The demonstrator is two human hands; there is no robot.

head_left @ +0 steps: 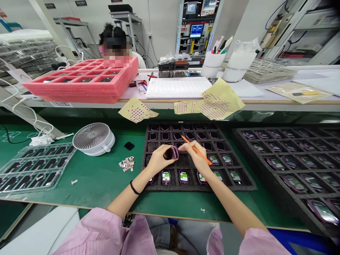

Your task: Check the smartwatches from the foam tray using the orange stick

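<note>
Above the middle of a black foam tray (156, 187), my left hand (160, 158) grips a purple-rimmed watch case (174, 152), tilted on its edge. My right hand (196, 152) is closed around an orange stick-like tool (197, 149) and stays close to the case's right side; whether its fingertips touch the case is unclear. Purple-rimmed watches fill many of the tray's compartments. Those in the front row, such as one watch (183, 176) below my hands, show green and white screens. Most in the back rows look dark.
To the left are a round white fan (93, 139), a small black part (129, 145), a pile of small pale pieces (127, 164) and a clear tray (54, 184). Another foam tray (265, 177) of watches lies right. Pink foam (117, 90) sits on the shelf; a person (139, 61) is behind it.
</note>
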